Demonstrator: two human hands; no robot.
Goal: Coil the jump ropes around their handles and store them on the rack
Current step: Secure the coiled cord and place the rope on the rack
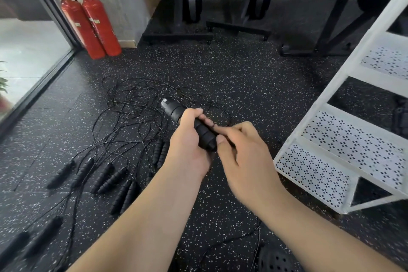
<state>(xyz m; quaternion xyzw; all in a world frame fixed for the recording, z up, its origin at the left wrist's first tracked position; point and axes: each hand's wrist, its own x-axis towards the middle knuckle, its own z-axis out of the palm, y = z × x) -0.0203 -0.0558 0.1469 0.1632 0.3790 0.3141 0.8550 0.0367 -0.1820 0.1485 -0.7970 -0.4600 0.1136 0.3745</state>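
My left hand [189,139] grips a pair of black jump-rope handles [176,111] held together, their far end pointing up and left. My right hand [239,146] sits at the near end of those handles, its thumb and fingers pinching there; what it pinches is hidden by the fingers. A thin black cord trails down to the floor by my feet. Several more black handles [103,175] lie on the floor at lower left, with a tangle of thin black cords [136,106] beyond them. The white perforated rack [344,157] stands to the right.
Two red fire extinguishers [91,24] lean by the wall at upper left, beside a glass door [28,51]. Black gym machine bases [176,35] stand at the back. My dark shoe [276,259] shows at the bottom edge. The floor is speckled black rubber.
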